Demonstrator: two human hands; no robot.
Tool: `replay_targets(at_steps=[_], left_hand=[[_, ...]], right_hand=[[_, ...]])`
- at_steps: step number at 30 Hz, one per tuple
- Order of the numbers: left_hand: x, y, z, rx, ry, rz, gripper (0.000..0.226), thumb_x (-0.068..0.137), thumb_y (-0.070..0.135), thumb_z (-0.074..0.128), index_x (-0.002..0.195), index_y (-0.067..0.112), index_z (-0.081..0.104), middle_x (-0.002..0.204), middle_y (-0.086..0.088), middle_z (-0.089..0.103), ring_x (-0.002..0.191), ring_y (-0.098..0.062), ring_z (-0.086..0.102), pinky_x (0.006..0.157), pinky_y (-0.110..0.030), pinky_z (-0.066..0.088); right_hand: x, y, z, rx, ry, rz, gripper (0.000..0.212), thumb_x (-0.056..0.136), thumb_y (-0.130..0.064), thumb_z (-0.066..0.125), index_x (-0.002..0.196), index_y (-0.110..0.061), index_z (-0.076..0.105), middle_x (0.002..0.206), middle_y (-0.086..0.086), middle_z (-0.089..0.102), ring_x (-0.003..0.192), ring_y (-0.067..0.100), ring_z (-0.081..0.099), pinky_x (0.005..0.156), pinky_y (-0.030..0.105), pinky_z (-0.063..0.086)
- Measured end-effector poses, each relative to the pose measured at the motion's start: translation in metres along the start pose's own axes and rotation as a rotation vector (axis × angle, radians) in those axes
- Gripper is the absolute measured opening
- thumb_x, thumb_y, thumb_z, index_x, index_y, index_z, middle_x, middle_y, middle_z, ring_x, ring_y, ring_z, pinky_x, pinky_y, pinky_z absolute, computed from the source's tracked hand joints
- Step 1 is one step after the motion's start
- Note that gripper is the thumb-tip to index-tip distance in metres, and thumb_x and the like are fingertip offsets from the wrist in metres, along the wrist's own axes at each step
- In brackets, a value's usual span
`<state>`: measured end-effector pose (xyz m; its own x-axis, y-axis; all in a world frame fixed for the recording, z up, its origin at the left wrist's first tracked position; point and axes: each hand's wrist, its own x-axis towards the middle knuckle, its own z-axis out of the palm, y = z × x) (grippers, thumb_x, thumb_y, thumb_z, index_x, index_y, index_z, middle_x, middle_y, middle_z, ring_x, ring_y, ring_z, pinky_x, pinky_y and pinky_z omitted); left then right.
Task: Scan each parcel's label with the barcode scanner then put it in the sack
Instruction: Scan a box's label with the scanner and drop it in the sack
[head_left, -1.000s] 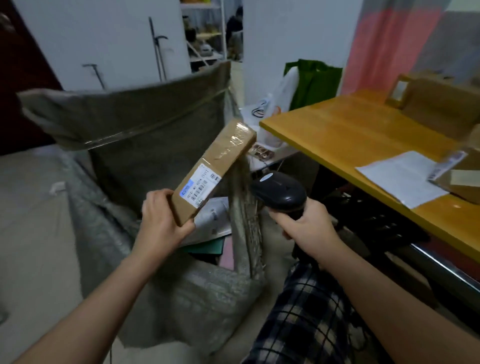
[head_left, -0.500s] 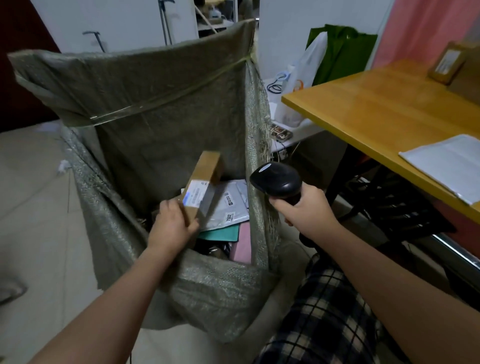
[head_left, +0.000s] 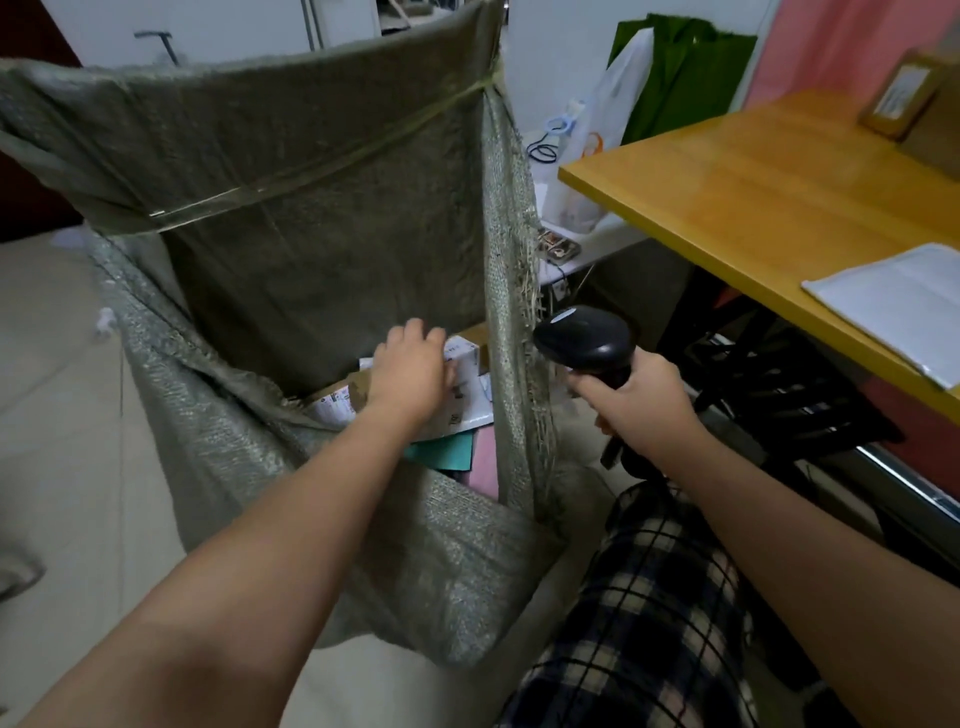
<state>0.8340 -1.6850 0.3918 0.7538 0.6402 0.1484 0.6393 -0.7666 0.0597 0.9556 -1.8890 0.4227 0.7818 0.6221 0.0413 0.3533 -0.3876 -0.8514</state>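
Evidently bagging: left fingers (head_left: 422, 333) lay over a parcel (head_left: 464, 358) in the sack (head_left: 311, 234), grip unclear; right fingers (head_left: 586, 387), three o'clock, clasped the scanner (head_left: 584, 335); next, probably, fetching another.

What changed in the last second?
The left hand carried the parcel from up beside the scanner down into the sack, where it now lies on other parcels with the hand over it; whether the grip has loosened is unclear. The right hand kept holding the scanner; sack and table stayed put.
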Motion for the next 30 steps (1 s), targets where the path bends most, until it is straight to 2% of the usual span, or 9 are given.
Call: replay_targets(at_steps=[5, 8, 13, 17, 19, 21, 25, 28, 30], left_hand=[[-0.01, 0.074, -0.033, -0.237, 0.187, 0.28, 0.036, 0.088, 0.027, 0.06, 0.119, 0.009, 0.059, 0.118, -0.014, 0.054, 0.106, -0.035, 0.05, 0.088, -0.045, 0.045], [-0.019, 0.131, -0.046, -0.331, 0.205, 0.44, 0.037, 0.088, 0.027, 0.062, 0.121, 0.011, 0.059, 0.119, -0.012, 0.054, 0.107, -0.033, 0.051, 0.089, -0.044, 0.045], [-0.032, 0.23, -0.063, -0.444, 0.192, 0.651, 0.041, 0.092, 0.031, 0.058, 0.128, 0.013, 0.055, 0.125, -0.007, 0.052, 0.113, -0.028, 0.048, 0.094, -0.038, 0.041], [-0.034, 0.305, -0.076, -0.537, 0.151, 0.768, 0.047, 0.094, 0.036, 0.055, 0.133, 0.013, 0.048, 0.129, -0.006, 0.048, 0.119, -0.026, 0.044, 0.097, -0.034, 0.037], [-0.032, 0.342, -0.085, -0.599, 0.155, 0.777, 0.058, 0.091, 0.042, 0.059, 0.137, 0.011, 0.043, 0.133, -0.009, 0.045, 0.122, -0.028, 0.043, 0.099, -0.036, 0.037], [-0.025, 0.378, -0.096, -0.617, 0.147, 0.727, 0.075, 0.086, 0.053, 0.061, 0.143, 0.012, 0.033, 0.139, -0.011, 0.038, 0.126, -0.029, 0.038, 0.101, -0.039, 0.038], [-0.01, 0.436, -0.108, -0.685, -0.015, 0.536, 0.105, 0.076, 0.066, 0.063, 0.152, 0.015, 0.01, 0.153, -0.016, 0.019, 0.138, -0.035, 0.025, 0.11, -0.044, 0.031], [-0.005, 0.457, -0.105, -0.723, -0.019, 0.443, 0.109, 0.075, 0.065, 0.067, 0.151, 0.013, 0.008, 0.15, -0.016, 0.023, 0.135, -0.035, 0.03, 0.107, -0.043, 0.034], [-0.004, 0.462, -0.102, -0.751, 0.027, 0.437, 0.101, 0.077, 0.056, 0.07, 0.149, 0.011, 0.015, 0.146, -0.014, 0.028, 0.132, -0.034, 0.034, 0.105, -0.043, 0.036]], right_hand=[[-0.016, 0.005, -0.043, 0.086, 0.167, 0.016, 0.013, 0.083, -0.023, 0.072, 0.087, -0.014, 0.064, 0.05, -0.004, 0.062, 0.048, 0.012, 0.061, 0.055, 0.032, 0.052], [-0.038, 0.015, -0.081, 0.114, 0.287, 0.044, 0.012, 0.082, -0.023, 0.073, 0.088, -0.014, 0.066, 0.057, -0.003, 0.063, 0.054, 0.011, 0.061, 0.056, 0.028, 0.049], [-0.085, 0.028, -0.157, 0.161, 0.501, 0.071, 0.011, 0.083, -0.019, 0.071, 0.078, -0.011, 0.065, 0.061, 0.014, 0.065, 0.057, 0.03, 0.064, 0.059, 0.043, 0.052], [-0.118, 0.038, -0.22, 0.144, 0.633, 0.089, 0.006, 0.084, -0.017, 0.07, 0.086, -0.013, 0.067, 0.06, 0.01, 0.064, 0.054, 0.021, 0.063, 0.057, 0.034, 0.049], [-0.13, 0.042, -0.245, 0.165, 0.692, 0.121, 0.005, 0.085, -0.018, 0.069, 0.084, -0.014, 0.066, 0.061, 0.012, 0.064, 0.055, 0.025, 0.063, 0.059, 0.035, 0.05], [-0.139, 0.046, -0.265, 0.205, 0.761, 0.153, 0.006, 0.086, -0.016, 0.068, 0.083, -0.016, 0.064, 0.063, 0.013, 0.062, 0.053, 0.021, 0.06, 0.054, 0.028, 0.05], [-0.147, 0.05, -0.286, 0.322, 0.834, 0.197, 0.007, 0.088, -0.017, 0.067, 0.086, -0.011, 0.063, 0.059, 0.009, 0.059, 0.052, 0.024, 0.059, 0.051, 0.032, 0.051], [-0.149, 0.055, -0.294, 0.362, 0.86, 0.226, 0.01, 0.089, -0.018, 0.066, 0.081, -0.011, 0.063, 0.055, 0.007, 0.058, 0.05, 0.023, 0.059, 0.051, 0.031, 0.051], [-0.15, 0.057, -0.296, 0.379, 0.864, 0.24, 0.014, 0.089, -0.019, 0.066, 0.078, -0.011, 0.063, 0.053, 0.006, 0.059, 0.049, 0.022, 0.059, 0.053, 0.032, 0.053]])
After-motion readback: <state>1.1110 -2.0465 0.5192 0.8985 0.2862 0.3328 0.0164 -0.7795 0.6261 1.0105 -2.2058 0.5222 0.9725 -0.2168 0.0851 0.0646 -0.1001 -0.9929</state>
